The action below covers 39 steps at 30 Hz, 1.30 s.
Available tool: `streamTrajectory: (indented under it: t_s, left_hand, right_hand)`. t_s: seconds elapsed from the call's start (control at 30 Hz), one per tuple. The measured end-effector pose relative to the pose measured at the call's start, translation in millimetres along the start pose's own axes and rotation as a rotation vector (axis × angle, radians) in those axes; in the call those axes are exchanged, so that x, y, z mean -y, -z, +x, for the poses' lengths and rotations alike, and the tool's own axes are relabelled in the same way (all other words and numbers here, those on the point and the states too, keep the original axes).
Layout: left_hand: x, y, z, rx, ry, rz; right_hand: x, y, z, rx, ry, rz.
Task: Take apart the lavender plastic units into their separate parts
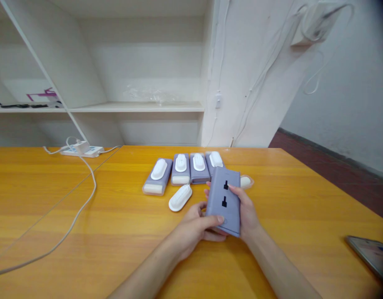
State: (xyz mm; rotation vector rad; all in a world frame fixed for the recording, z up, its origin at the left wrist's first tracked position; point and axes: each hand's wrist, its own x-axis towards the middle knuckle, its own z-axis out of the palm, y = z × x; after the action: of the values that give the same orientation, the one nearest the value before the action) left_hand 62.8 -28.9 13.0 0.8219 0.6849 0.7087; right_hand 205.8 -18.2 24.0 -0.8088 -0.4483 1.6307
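Observation:
A flat lavender-grey rectangular case point(218, 187) is held between both hands above the table, its face with two black T-shaped marks turned up. My left hand point(199, 226) grips its lower left side, thumb lying on the face near a small round mark. On the right edge, my right hand point(246, 207) has its thumb by the upper black mark, with fingertips showing past the far side. Just left of the held case, a loose white oval piece point(180, 198) lies on the table. Behind stand several similar lavender cases point(167, 174), each with a white oval piece point(159, 169) on top.
The orange wooden table point(123, 232) carries a white power strip point(90, 151) and a cable point(93, 187) on the left. A phone point(370, 253) lies at the right. A partly hidden white item in clear wrap point(246, 182) sits behind my right hand. White shelves point(138, 109) rise behind.

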Motion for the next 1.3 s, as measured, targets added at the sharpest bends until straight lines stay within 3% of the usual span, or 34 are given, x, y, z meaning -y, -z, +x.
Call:
streamTrajectory:
  t_s: [0.2,0.37,0.47,0.73,0.9,1.13,1.3]
  left_hand:
    - [10,-0.3,-1,-0.076,0.053,-0.042]
    - [9,-8.1,-3,-0.068,0.067,-0.021]
    - [9,-15.8,-6,-0.146,0.054,-0.049]
    - [18,-30.0,-9,-0.305,0.003,-0.052]
    - [20,-33.6,-8,-0.297,-0.056,0.050]
    - [18,-27.7,-6,-0.255,0.062,0.008]
    - [20,-33.8,-6,-0.277,-0.090,0.078]
  right_hand:
    - [2,4,-2,0.046,-0.078,-0.040]
    - [4,5,-3,0.052,-0.087,-0.018]
    - [5,3,-4,0.038,-0.103,-0.013]
    - [4,-2,-5,-0.048,0.037,-0.087]
    - [3,1,-3,-0.074,0.040,-0.114]
    - [2,6,0,-0.051,0.085,-0.192]
    - [3,3,0,-0.076,0.104,-0.166]
